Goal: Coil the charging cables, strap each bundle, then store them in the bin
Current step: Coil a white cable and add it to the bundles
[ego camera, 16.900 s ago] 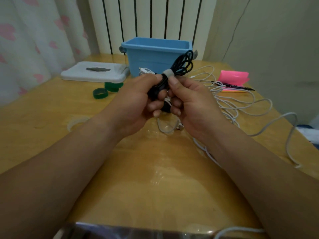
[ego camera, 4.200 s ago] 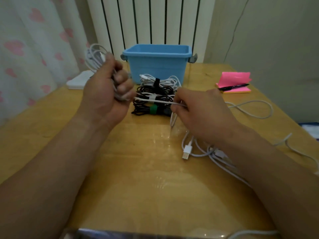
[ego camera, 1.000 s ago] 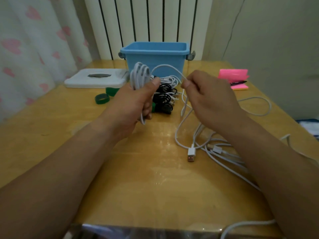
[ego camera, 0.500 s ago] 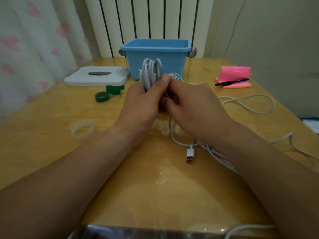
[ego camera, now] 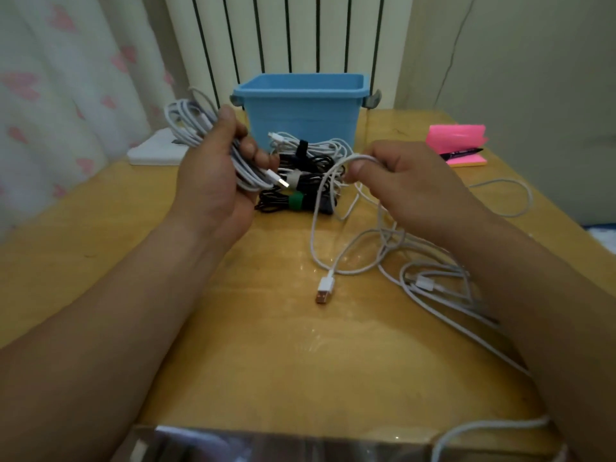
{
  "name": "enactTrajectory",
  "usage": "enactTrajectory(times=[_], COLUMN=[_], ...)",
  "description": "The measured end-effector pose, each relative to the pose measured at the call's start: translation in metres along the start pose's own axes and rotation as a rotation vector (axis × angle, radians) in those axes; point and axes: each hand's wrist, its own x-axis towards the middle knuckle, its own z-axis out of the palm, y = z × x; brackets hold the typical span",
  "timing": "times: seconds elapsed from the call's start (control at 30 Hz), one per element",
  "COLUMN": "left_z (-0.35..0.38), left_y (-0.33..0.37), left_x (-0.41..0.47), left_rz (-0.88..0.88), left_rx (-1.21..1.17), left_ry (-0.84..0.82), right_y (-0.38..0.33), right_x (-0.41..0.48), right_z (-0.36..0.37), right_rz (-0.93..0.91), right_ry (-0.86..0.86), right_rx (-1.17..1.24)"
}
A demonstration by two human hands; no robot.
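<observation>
White cable, wound into a coil (ego camera: 188, 126), sits in the left hand (ego camera: 213, 185), whose fingers and thumb curl tight around the loops. Holding it raised off the table (ego camera: 100, 235) probably lets each fresh turn drop on without snagging. One short plug end pokes out below the fingers. The right hand (ego camera: 413, 191) is level with the left and a little apart from it, knuckles up. Its thumb and forefinger pinch a loose stretch of cable (ego camera: 315, 228), which arches over the fingertips and falls to the wood, ending in a plug (ego camera: 325, 290) lying flat. This looks like the tail waiting to be fed onto the coil, though where it joins the coil is hidden behind the hands. Both forearms reach forward from the near edge, elbows wide. Three strapped bundles (ego camera: 300, 176) lie just in front of the blue bin (ego camera: 301, 108): one white, two black. They are likely parked there so they can all be stored together, and what the bin holds cannot be seen. More loose cables (ego camera: 433, 281) lie tangled beside the right forearm, so several coils appear left to do.
</observation>
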Motion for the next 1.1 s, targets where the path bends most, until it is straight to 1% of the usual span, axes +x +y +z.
enactTrajectory(times=[0.07, 0.13, 0.17, 0.23, 0.27, 0.3, 0.33, 0.4, 0.47, 0.53, 0.6, 0.7, 0.8, 0.87, 0.93, 1.0, 1.1], left_z=[0.002, 0.006, 0.009, 0.013, 0.014, 0.014, 0.015, 0.017, 0.022, 0.027, 0.030, 0.031, 0.031, 0.030, 0.030, 0.032, 0.031], left_y=[0.000, -0.001, -0.002, -0.004, -0.005, -0.005, -0.004, -0.005, -0.006, -0.004, -0.002, 0.002, 0.001, -0.005, -0.011, -0.019, -0.028], left_x=[-0.001, -0.005, -0.008, -0.014, -0.017, -0.020, -0.024, -0.031, -0.040, -0.047, -0.051, -0.054, -0.056, -0.053, -0.051, -0.050, -0.046], left_rz=[-0.019, -0.045, -0.059, -0.076, -0.075, -0.065, -0.052, -0.035, -0.043, -0.008, 0.048, 0.085, 0.101, 0.146, 0.247, 0.342, 0.399], left_rx=[-0.001, 0.004, 0.016, 0.085, 0.156, 0.256, 0.375, 0.601, 0.760, 0.896, 1.014, 1.094, 1.087, 1.066, 1.124, 1.215, 1.326], left_ry=[-0.012, -0.036, -0.057, -0.124, -0.173, -0.228, -0.285, -0.386, -0.451, -0.520, -0.588, -0.669, -0.672, -0.602, -0.567, -0.570, -0.562], right_y=[-0.004, -0.007, -0.008, -0.010, -0.011, -0.013, -0.015, -0.020, -0.024, -0.027, -0.028, -0.030, -0.032, -0.031, -0.026, -0.022, -0.020], right_x=[-0.003, -0.005, -0.005, -0.004, -0.004, -0.005, -0.006, -0.009, -0.011, -0.013, -0.013, -0.013, -0.015, -0.013, -0.008, -0.005, -0.007], right_z=[0.000, 0.005, 0.007, 0.011, 0.012, 0.014, 0.015, 0.018, 0.018, 0.018, 0.017, 0.017, 0.020, 0.023, 0.023, 0.022, 0.024], right_rz=[0.020, 0.011, -0.009, -0.067, -0.097, -0.122, -0.139, -0.132, -0.149, -0.231, -0.320, -0.396, -0.384, -0.316, -0.218, -0.152, -0.137], right_ry=[-0.036, -0.027, 0.022, 0.184, 0.244, 0.266, 0.256, 0.163, 0.088, 0.075, 0.096, 0.131, 0.193, 0.274, 0.362, 0.431, 0.482], right_rx=[0.037, 0.009, -0.019, -0.060, -0.071, -0.064, -0.025, 0.124, 0.209, 0.151, 0.026, -0.086, -0.100, -0.107, -0.092, -0.072, -0.084])
